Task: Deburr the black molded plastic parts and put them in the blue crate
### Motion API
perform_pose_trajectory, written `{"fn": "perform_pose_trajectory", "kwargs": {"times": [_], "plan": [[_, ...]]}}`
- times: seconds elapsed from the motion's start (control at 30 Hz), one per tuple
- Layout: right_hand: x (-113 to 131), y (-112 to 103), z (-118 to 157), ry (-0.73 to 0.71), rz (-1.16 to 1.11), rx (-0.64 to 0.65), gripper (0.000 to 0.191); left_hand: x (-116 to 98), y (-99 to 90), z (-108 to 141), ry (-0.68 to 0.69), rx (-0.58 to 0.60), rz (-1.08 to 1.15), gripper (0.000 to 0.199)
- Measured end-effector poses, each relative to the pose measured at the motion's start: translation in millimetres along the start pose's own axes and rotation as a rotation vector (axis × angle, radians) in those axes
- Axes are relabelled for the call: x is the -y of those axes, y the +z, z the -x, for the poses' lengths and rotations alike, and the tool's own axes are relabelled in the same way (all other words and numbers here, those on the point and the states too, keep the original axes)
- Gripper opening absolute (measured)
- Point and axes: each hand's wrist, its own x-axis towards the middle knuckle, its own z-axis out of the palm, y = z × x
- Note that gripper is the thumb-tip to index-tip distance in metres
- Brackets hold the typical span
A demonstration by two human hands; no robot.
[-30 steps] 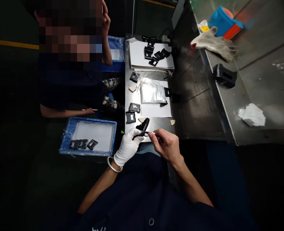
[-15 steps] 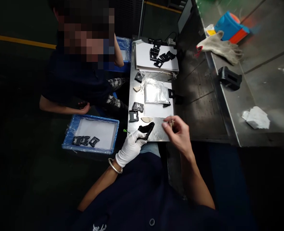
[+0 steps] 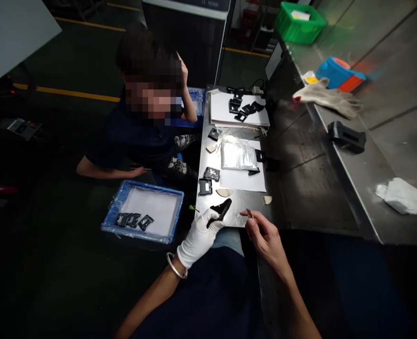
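Observation:
My left hand (image 3: 200,237), in a white glove, is closed on a black plastic part (image 3: 224,210) above the near end of the metal table. Bare, my right hand (image 3: 265,235) pinches a small thin blade-like piece (image 3: 249,213) between thumb and fingers, a little right of the part. Beyond the hands lie a beige curved piece (image 3: 224,192) and a smaller beige piece (image 3: 266,200). Two black parts rest at the table's left edge, one a framed part (image 3: 205,187). A clear plastic bag (image 3: 237,153) covers some of a white sheet (image 3: 241,181).
A seated person (image 3: 137,127) is beyond the table on the left. A blue tray (image 3: 105,221) holds several black parts. More black parts lie on a white stack (image 3: 220,110). On the right ledge are a glove (image 3: 330,98), a black block (image 3: 347,137) and crumpled paper (image 3: 402,196).
The small beige piece has left my right hand and lies on the table; that hand now holds the thin piece. The view has shifted, and the seated person's far hand is raised to the head.

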Motion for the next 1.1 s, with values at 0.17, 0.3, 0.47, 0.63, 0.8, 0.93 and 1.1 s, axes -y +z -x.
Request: {"fn": "perform_pose_trajectory", "kwargs": {"times": [0.17,0.3,0.47,0.63,0.8,0.93,1.1], "plan": [[15,0,-7,-0.113,0.103,0.047,0.023,-8,-2.1,-4,-0.027,-0.032,0.132,0.019],[30,5,-15,-0.299,0.253,0.046,0.016,-11,-2.0,-7,0.019,-0.050,0.179,0.015],[40,16,-15,-0.329,0.352,-0.024,0.008,-10,-2.3,-11,0.095,-0.083,0.099,0.012],[43,30,-14,-0.339,0.396,-0.087,0.010,-7,-4.6,-12,0.136,-0.103,0.005,0.011],[43,35,-15,-0.335,0.444,-0.119,0.013,-9,-5.6,-13,0.182,-0.108,-0.026,0.012],[41,35,-14,-0.320,0.485,-0.120,0.014,-10,-5.5,-14,0.210,-0.102,-0.036,0.010],[37,37,-14,-0.327,0.505,-0.130,0.016,-6,-7.3,-12,0.234,-0.108,-0.041,0.008]]}}
